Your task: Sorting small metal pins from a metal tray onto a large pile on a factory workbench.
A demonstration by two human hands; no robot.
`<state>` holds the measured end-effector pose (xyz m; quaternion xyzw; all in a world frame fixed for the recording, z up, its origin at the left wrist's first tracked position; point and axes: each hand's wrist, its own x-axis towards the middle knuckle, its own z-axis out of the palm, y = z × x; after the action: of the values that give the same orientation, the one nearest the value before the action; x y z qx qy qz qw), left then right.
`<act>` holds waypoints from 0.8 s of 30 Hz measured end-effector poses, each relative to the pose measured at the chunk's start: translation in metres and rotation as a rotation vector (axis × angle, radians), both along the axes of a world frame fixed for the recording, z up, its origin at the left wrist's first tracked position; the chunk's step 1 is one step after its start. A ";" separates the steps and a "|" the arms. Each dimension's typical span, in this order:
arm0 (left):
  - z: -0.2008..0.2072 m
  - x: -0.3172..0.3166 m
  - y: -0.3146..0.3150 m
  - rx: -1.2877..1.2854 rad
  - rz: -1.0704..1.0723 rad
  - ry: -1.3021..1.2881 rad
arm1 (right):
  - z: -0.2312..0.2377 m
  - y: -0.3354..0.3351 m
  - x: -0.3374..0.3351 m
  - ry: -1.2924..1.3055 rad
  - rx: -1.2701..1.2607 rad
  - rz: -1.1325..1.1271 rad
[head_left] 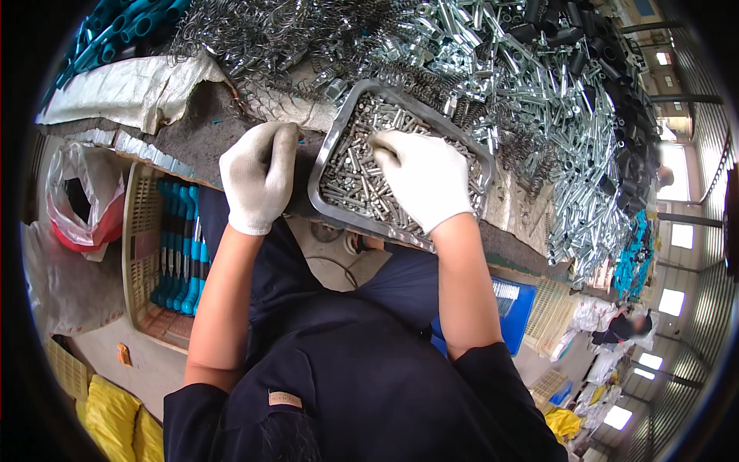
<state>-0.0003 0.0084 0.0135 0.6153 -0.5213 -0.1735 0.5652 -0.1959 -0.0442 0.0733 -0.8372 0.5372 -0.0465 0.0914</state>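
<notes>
Metal pins (356,179) under right fingers (386,142); left fingers (283,143) beside tray (366,222); both bunched, grip unclear.

A tan patch (285,399) on the dark shirt (385,377) bears tiny, unclear lettering.

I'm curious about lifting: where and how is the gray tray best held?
Probably hold the gray tray by its rim, left and right, from the near side: this raised lip surrounds the metal pins, and coil springs crowd the far edge.

a factory workshop: springs (265,31) and tubes (589,165) heaped on the tabletop (198,145), tray (316,183) of pins (360,165), crates (135,269), corrugated roof (704,331).
</notes>
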 end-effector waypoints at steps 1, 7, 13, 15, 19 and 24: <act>0.000 0.000 0.001 -0.001 0.006 -0.015 | 0.003 0.001 -0.003 -0.001 0.002 0.006; 0.002 0.000 0.001 -0.022 -0.006 -0.006 | 0.026 0.008 -0.024 -0.122 -0.071 -0.125; 0.002 0.001 0.000 -0.019 -0.024 -0.023 | 0.016 0.027 -0.024 -0.118 0.006 -0.195; 0.002 0.001 0.001 0.009 -0.009 -0.019 | 0.009 0.025 -0.014 -0.149 0.024 -0.225; -0.004 -0.001 -0.001 0.005 -0.007 -0.018 | 0.010 0.024 -0.034 -0.305 -0.160 -0.293; 0.003 0.005 -0.004 -0.009 0.031 0.078 | 0.028 0.056 -0.073 -0.411 -0.007 -0.373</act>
<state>0.0047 0.0044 0.0165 0.6133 -0.4902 -0.1863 0.5906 -0.2694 0.0121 0.1017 -0.6970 0.6522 -0.2335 0.1853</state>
